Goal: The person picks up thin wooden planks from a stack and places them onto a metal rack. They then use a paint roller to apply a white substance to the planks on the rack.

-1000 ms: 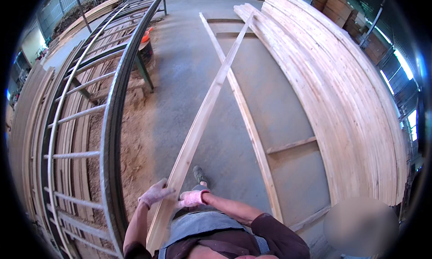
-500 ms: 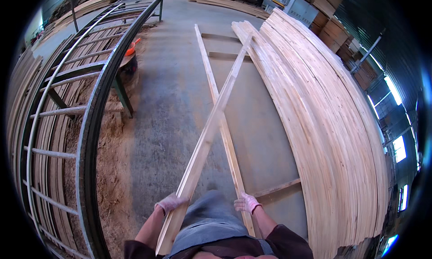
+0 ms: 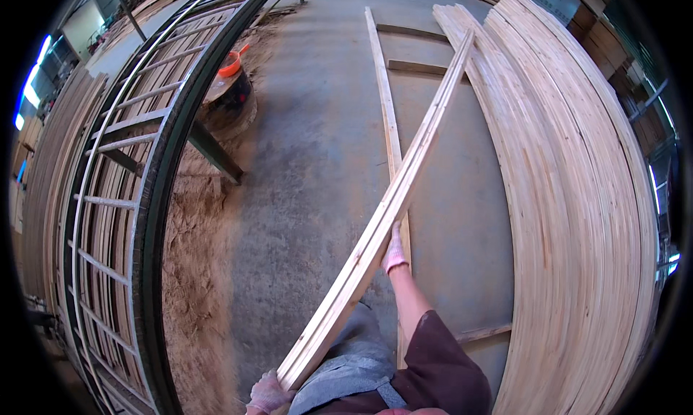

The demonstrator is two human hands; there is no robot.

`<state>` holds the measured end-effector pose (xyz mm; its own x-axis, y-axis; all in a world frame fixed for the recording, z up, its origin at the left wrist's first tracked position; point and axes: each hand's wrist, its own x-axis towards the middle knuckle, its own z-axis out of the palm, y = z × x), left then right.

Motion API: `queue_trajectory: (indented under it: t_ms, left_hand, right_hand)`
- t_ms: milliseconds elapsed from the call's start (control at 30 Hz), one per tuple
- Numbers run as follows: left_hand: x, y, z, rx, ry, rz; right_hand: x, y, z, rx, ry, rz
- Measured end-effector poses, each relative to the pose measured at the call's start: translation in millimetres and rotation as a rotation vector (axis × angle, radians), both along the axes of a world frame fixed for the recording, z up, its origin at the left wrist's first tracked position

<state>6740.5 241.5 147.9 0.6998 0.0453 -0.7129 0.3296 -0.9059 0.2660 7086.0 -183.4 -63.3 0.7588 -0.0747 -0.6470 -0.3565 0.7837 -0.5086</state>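
Observation:
A long pale wooden board [image 3: 375, 249] with lengthwise grooves slants from my lap up to the far right, its far end over the edge of a stack of boards [image 3: 570, 198]. My left hand [image 3: 271, 393], in a whitish glove, is closed around its near end. Further along, my right hand [image 3: 395, 250], gloved in pink and white, grips the board's right edge from below; its fingers are mostly hidden under the wood. Beneath the board a narrow wooden strip [image 3: 386, 90] runs lengthwise on the floor.
To the left stands a long metal roller conveyor [image 3: 148, 137] on green legs, with wood strips [image 3: 54, 162] beyond it. Sawdust [image 3: 191, 249] lies along its foot. A dark drum [image 3: 231, 101] with an orange scoop [image 3: 231, 65] stands beside it. Crosspieces [image 3: 415, 66] lie on the concrete floor.
My right hand has left the floor strip area and moved up to the board's right edge. My left hand has shifted down to its near end. The view has turned left.

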Motion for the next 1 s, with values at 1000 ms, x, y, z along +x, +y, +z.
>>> queue_trajectory:
  t_ms: [1000]
  left_hand:
    - [-162.4, 332.3, 179.2, 0.332, -0.123, 0.251]
  right_hand:
    - [-68.6, 428.8, 175.3, 0.212, -0.313, 0.213]
